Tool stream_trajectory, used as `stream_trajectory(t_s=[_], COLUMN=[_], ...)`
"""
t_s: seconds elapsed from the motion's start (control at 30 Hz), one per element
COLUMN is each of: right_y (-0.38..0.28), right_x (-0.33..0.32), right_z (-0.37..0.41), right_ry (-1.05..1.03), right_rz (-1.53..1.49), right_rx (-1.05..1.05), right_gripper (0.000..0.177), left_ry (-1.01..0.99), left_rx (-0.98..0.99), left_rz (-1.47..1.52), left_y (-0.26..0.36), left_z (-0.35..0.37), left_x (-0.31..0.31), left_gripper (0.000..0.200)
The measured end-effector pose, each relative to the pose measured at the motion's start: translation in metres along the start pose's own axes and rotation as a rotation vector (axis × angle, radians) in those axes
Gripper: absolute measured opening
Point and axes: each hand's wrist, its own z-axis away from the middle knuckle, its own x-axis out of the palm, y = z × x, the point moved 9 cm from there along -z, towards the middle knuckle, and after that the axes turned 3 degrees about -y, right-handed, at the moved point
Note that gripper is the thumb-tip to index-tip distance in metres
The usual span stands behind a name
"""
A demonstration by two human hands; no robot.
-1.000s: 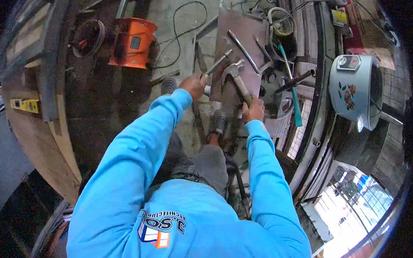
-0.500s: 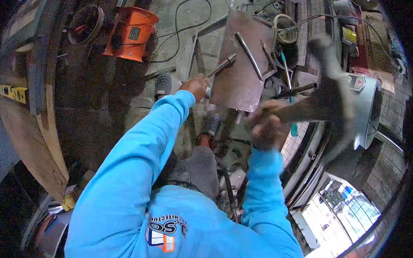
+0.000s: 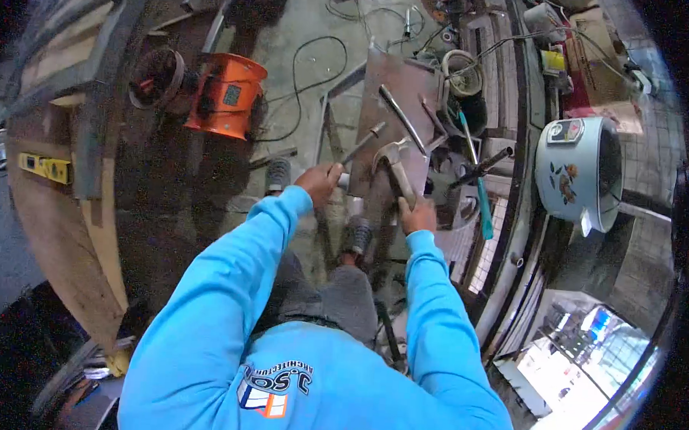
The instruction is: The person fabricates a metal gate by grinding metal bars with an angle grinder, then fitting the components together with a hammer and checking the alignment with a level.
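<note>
My left hand [image 3: 320, 184] is closed round a metal rod with a thicker end [image 3: 364, 142], which points up and right over a reddish-brown metal plate [image 3: 380, 72]. My right hand [image 3: 417, 217] grips the wooden handle of a claw hammer [image 3: 401, 179]. The hammer's head lies over the plate's lower part, just right of the rod. Farther up the plate rests a shiny metal tube [image 3: 401, 117], slanting down to the right. The plate is set on a metal frame, with my feet close below its near end.
An orange blower [image 3: 228, 96] stands on the floor at left, its black cable [image 3: 298, 82] looping across the concrete. On the right are a teal-handled tool [image 3: 484, 209], a dark pipe [image 3: 489, 164] and a white flowered pot [image 3: 573, 175]. A yellow level [image 3: 45, 167] lies far left.
The hammer has swung down and left, from raised at the right to over the plate beside the rod. My left hand keeps its hold on the rod. The view has shifted slightly.
</note>
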Motion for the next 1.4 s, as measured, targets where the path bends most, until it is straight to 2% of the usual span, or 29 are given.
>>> stream_trajectory(t_s=[0.07,0.1,0.13,0.2,0.23,0.27,0.3,0.33,0.37,0.4,0.43,0.47,0.5,0.57,0.67,0.7,0.8,0.87,0.9,0.93,1.0,1.1,1.2,1.23,1.3,1.4], right_y=[-0.036,-0.049,-0.068,-0.128,-0.154,-0.157,-0.161,-0.159,-0.168,-0.177,-0.194,-0.205,-0.205,-0.199,-0.191,-0.188,-0.191,-0.192,-0.194,-0.195,-0.192,-0.189,-0.186,-0.183,-0.178,-0.177], right_x=[-0.043,-0.052,-0.065,-0.139,-0.185,-0.200,-0.208,-0.203,-0.210,-0.217,-0.244,-0.267,-0.282,-0.300,-0.325,-0.323,-0.333,-0.337,-0.339,-0.340,-0.339,-0.335,-0.333,-0.328,-0.324,-0.316], right_z=[0.001,0.003,0.005,0.038,0.071,0.083,0.091,0.101,0.113,0.125,0.157,0.186,0.198,0.211,0.208,0.209,0.227,0.240,0.246,0.250,0.258,0.258,0.254,0.251,0.248,0.239], right_ry=[0.213,0.136,0.065,0.000,0.007,0.041,0.078,-0.004,-0.132,-0.280,-0.484,-0.714,-0.711,-0.700,-0.369,-0.366,-0.352,-0.459,-0.515,-0.501,-0.472,-0.570,-0.592,-0.600,-0.552,-0.567], right_rz=[0.164,-0.188,-0.535,-0.953,-1.027,-1.006,-0.983,-1.140,-1.347,-1.550,-1.795,-2.025,-1.968,-1.851,-1.736,-1.740,-1.793,-1.837,-1.865,-1.822,-1.746,-1.707,-1.743,-1.765,-1.707,-1.786], right_rx=[-0.067,-0.102,-0.151,-0.294,-0.380,-0.447,-0.521,-0.586,-0.666,-0.728,-0.791,-0.835,-0.823,-0.793,-0.848,-0.780,-0.869,-0.939,-0.966,-0.980,-0.981,-0.918,-0.935,-0.865,-0.864,-0.812], right_gripper=[0.051,0.050,0.049,0.045,0.043,0.042,0.040,0.038,0.034,0.031,0.026,0.022,0.024,0.027,0.034,0.038,0.041,0.042,0.043,0.043,0.042,0.035,0.032,0.034,0.034,0.031], left_ry=[-0.081,-0.122,-0.028,0.109,0.158,0.061,0.204,0.346,0.074,-0.058,-0.194,-0.287,-0.367,-0.420,0.042,0.197,0.317,0.077,-0.064,-0.188,-0.475,-0.623,-0.506,-0.604,-0.794,-0.293], left_rx=[0.027,0.050,0.192,0.458,0.570,0.479,0.635,0.793,0.609,0.376,0.086,-0.007,-0.116,0.092,0.438,0.530,0.579,0.625,0.555,0.464,0.072,0.100,0.140,0.223,0.404,0.176], left_rz=[-0.022,-0.033,-0.139,-0.448,-0.659,-0.793,-0.693,-0.604,-0.095,0.436,0.754,0.899,1.038,0.981,0.384,0.181,0.206,0.464,0.633,0.798,1.193,1.274,1.319,1.329,1.347,1.181], left_y=[0.022,0.034,0.043,0.049,0.057,0.063,0.084,0.101,0.105,0.106,0.146,0.161,0.176,0.193,0.228,0.242,0.254,0.266,0.266,0.265,0.246,0.280,0.266,0.272,0.288,0.265], left_z=[0.039,0.059,0.080,0.127,0.150,0.159,0.181,0.206,0.197,0.194,0.235,0.253,0.271,0.277,0.281,0.289,0.303,0.309,0.306,0.305,0.304,0.337,0.330,0.330,0.335,0.321], left_x=[-0.003,0.000,0.002,0.020,0.030,0.043,0.039,0.035,0.029,0.023,0.020,0.024,0.027,0.019,-0.015,-0.022,-0.019,-0.012,-0.008,-0.004,0.027,0.033,0.038,0.041,0.043,0.033], left_gripper=[0.056,0.056,0.050,0.043,0.042,0.043,0.039,0.035,0.031,0.030,0.031,0.031,0.032,0.034,0.036,0.038,0.038,0.040,0.041,0.042,0.044,0.040,0.039,0.040,0.040,0.051])
